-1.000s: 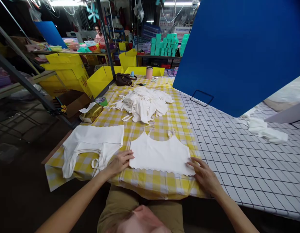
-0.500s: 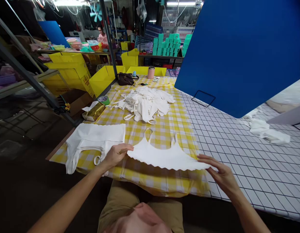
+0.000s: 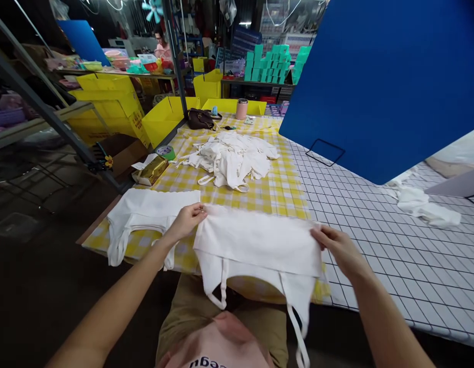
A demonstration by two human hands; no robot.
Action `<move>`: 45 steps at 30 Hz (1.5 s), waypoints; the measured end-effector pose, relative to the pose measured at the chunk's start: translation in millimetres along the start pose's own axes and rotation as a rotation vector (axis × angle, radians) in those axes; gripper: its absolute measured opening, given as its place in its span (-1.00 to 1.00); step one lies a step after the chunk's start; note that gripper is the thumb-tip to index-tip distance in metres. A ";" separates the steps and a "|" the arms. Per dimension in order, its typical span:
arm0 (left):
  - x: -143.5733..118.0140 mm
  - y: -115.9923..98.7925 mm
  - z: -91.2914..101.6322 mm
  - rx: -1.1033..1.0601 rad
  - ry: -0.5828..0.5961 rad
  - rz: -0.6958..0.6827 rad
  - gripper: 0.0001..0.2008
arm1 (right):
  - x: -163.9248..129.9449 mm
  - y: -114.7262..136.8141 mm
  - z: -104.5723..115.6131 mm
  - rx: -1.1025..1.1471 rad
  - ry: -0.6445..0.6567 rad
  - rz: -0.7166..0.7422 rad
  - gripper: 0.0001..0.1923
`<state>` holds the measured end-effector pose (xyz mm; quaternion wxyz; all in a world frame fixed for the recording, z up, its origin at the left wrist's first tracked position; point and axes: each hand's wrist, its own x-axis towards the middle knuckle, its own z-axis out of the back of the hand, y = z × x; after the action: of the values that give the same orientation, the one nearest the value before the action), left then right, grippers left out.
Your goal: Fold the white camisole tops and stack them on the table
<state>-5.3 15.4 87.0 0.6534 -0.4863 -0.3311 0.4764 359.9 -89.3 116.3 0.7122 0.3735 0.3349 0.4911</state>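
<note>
Between my hands a white camisole top (image 3: 255, 240) is stretched out flat, its hem toward the far side and its thin straps hanging over the table's near edge. My left hand (image 3: 188, 221) pinches the hem's left corner. The right corner is pinched in my right hand (image 3: 338, 248). Close to my left wrist lies another white strappy garment (image 3: 156, 202), spread on the yellow checked cloth with its scalloped edge away from me; my forearm covers part of it. Farther back sits a heap of white garments (image 3: 237, 158) with loose straps sticking out.
A large blue board (image 3: 375, 92) leans over the white grid-patterned cloth (image 3: 375, 245) on the right. A pink tumbler (image 3: 241, 109), dark handbag (image 3: 201, 119), green tape roll (image 3: 165, 152) and gold packet (image 3: 154, 171) line the far and left sides. A grey post (image 3: 177, 61) stands left; a person sits beyond.
The camisole has been flipped over: its straps pointed away from me and now hang toward me. Both hands have risen slightly in view, still holding its hem corners.
</note>
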 end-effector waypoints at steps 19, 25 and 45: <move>30.0 42.0 -56.6 0.833 0.354 -0.504 -0.69 | 31.7 -47.2 -76.6 -0.600 -0.022 0.285 -0.78; 27.3 37.4 -48.9 0.747 0.465 -0.469 -0.78 | 5.0 -50.6 -91.3 -0.707 0.086 0.383 -0.85; 44.9 78.8 -61.6 0.996 0.082 -0.187 -0.44 | 57.0 -85.1 -95.1 -0.920 0.028 0.229 -0.45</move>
<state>40.9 43.9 -8.3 0.8583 -0.1022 -0.0798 0.4966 334.7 -36.2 -10.5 0.7404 0.0472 0.0486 0.6688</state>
